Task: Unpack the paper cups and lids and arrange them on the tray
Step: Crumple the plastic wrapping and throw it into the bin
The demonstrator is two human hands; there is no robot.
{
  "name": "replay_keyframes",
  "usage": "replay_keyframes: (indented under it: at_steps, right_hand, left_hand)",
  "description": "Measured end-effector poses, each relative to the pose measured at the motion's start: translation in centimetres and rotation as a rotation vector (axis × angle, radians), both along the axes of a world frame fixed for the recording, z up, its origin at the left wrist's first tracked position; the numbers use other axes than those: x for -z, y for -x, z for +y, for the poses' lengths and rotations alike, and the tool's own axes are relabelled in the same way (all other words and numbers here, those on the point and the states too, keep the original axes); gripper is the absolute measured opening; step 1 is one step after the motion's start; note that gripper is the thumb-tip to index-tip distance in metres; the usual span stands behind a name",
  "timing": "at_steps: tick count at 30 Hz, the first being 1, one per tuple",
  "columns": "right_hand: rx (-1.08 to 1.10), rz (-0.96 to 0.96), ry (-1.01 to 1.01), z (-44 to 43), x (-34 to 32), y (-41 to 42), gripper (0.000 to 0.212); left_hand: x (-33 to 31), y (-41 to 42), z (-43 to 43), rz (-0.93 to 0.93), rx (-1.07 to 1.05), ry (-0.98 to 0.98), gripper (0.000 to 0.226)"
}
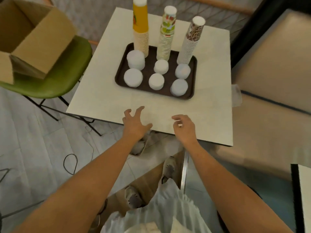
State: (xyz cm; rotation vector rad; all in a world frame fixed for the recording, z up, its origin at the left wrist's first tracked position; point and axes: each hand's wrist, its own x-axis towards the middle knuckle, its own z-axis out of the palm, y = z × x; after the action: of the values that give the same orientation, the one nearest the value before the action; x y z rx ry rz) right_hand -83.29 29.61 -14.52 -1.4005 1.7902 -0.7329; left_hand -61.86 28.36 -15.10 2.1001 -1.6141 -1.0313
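A dark brown tray [178, 95] lies on the white table [101, 91]. Along its far side stand three tall upside-down cup stacks: a yellow stack [140, 27], a green-patterned stack [166, 34] and a brown-patterned stack [191, 41]. In front of them sit several short stacks of white lids [156, 81] in two rows. My left hand [134, 123] hovers over the table's near edge with fingers spread and holds nothing. My right hand [184, 126] is beside it, fingers loosely curled and empty. Both hands are well short of the tray.
An open cardboard box [33, 39] sits on a green chair [64, 78] to the left of the table. A grey cabinet [272, 68] stands to the right. Crumpled plastic wrapping [161, 212] lies on the floor near my feet, and a black cable [70, 163] loops at the left.
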Motion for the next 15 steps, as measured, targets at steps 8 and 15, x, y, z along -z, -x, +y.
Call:
replay_keyframes:
  at_steps: [8,15]
  right_hand:
    - [-0.404,0.622,-0.190,-7.2,3.1,10.1,0.063]
    - [-0.566,0.819,-0.114,-8.2,3.6,12.4,0.051]
  left_hand:
    - [3.1,1.7,-3.0,-0.338,0.177,-0.035,0.038]
    - [1.2,1.5,-4.5,-0.343,0.258,0.065,0.017]
